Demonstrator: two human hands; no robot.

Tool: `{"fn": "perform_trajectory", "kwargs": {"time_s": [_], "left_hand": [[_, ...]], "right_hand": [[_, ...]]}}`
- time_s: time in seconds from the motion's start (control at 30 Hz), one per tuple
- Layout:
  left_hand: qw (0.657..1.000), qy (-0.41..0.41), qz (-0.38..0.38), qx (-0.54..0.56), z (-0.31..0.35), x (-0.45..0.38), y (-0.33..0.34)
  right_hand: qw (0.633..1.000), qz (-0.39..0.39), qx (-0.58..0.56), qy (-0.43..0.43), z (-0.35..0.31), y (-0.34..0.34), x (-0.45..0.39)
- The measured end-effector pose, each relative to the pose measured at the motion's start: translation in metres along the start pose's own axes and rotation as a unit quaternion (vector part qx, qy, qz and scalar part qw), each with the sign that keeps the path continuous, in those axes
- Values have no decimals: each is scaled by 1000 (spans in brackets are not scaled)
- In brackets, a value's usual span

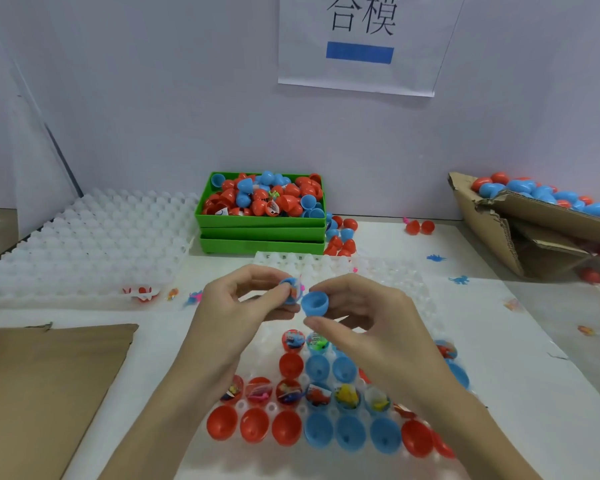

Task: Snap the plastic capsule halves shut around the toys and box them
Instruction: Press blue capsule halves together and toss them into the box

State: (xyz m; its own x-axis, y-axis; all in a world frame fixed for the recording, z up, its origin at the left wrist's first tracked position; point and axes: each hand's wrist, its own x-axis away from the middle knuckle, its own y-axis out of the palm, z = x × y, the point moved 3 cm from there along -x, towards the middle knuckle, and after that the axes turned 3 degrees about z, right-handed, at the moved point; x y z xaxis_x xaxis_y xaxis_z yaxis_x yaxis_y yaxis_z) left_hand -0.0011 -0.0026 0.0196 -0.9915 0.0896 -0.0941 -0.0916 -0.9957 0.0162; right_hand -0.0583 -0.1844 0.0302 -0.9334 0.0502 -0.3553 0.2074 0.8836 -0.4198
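Observation:
My left hand pinches a blue capsule half with a toy inside it. My right hand pinches an empty blue capsule half, open side up, just right of the first; the two halves are apart. Below the hands a white dimpled tray holds rows of red and blue halves, some empty, some with toys. A cardboard box at the far right holds several closed capsules.
Stacked green bins at the back hold loose red and blue halves. An empty white tray lies at the left, a cardboard sheet at the near left. Loose halves and small toys are scattered on the table.

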Motion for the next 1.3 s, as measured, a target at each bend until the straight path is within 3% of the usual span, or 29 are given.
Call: {"fn": "perform_trajectory", "kwargs": {"time_s": [0.27, 0.43, 0.63, 1.0, 1.2, 1.3], "left_hand": [[995, 100, 16, -2, 10, 5, 4], [993, 114, -5, 11, 14, 9, 8], [991, 129, 0, -20, 12, 9, 11], [954, 246, 13, -170, 15, 14, 12], [969, 210, 19, -130, 13, 12, 11], [979, 181, -18, -95, 14, 13, 14]], "right_hand": [[997, 20, -73, 11, -1, -2, -3], [999, 39, -14, -35, -2, -7, -3], [981, 41, 143, -127, -11, -3, -2], [978, 76, 138, -139, -14, -4, -1], [981, 67, 126, -135, -11, 1, -2], [987, 78, 85, -111, -9, 1, 0]]}}
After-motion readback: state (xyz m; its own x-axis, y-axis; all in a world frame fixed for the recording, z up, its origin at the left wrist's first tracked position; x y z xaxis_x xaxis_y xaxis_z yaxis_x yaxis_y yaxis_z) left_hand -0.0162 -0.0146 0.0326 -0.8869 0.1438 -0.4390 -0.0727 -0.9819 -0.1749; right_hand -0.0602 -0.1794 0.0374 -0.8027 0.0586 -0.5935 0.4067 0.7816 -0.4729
